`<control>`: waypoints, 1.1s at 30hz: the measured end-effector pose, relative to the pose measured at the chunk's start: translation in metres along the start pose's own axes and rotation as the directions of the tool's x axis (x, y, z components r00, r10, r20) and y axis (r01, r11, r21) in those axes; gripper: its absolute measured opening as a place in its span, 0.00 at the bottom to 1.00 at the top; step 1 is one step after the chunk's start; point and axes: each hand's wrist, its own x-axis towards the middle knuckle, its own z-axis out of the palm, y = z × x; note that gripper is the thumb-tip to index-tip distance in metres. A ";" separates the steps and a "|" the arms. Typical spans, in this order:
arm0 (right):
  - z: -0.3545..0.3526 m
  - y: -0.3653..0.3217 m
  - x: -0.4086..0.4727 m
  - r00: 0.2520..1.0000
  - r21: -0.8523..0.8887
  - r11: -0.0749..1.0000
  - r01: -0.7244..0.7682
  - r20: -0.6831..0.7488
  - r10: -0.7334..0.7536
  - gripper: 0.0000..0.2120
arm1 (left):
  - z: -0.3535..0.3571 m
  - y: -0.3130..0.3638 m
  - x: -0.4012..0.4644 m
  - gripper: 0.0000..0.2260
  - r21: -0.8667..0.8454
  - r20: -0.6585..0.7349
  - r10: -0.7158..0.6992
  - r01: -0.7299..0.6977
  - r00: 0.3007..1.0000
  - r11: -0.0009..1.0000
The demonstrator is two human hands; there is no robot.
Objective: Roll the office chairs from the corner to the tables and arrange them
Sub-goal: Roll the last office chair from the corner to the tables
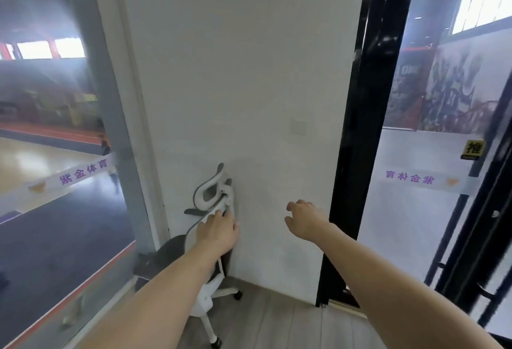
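The chair (206, 240) stands in the corner, between the window (55, 182) on the left and the white wall (249, 99), backrest against the wall. The left hand (217, 228) rests on the top edge of the backrest below the headrest (209, 192); its fingertips are hidden, so grip cannot be told. The right hand (303, 220) hovers apart from the chair, fingers loosely curled and spread, holding nothing

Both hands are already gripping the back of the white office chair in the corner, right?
Not quite. The head view shows only the left hand on the back of the white office chair in the corner. The right hand hangs in the air beside it, fingers loosely curled, holding nothing.
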 end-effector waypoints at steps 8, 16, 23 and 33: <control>0.031 -0.007 0.213 0.995 0.026 0.996 0.081 0.054 -0.082 0.22 | 0.043 -0.041 0.174 0.18 -0.111 -0.009 -0.124 0.122 0.992 0.986; 0.085 -0.026 0.359 0.951 0.065 0.961 0.269 0.140 -0.276 0.23 | 0.082 -0.074 0.281 0.20 -0.130 0.014 -0.263 0.263 0.965 0.956; 0.130 -0.048 0.486 0.842 0.085 0.873 0.480 0.237 -0.486 0.25 | 0.140 -0.090 0.342 0.16 -0.219 0.046 -0.491 0.488 0.870 0.845; 0.198 -0.062 0.629 0.625 0.230 0.724 0.650 0.380 -0.682 0.26 | 0.185 -0.064 0.398 0.25 -0.117 0.259 -0.734 0.775 0.628 0.622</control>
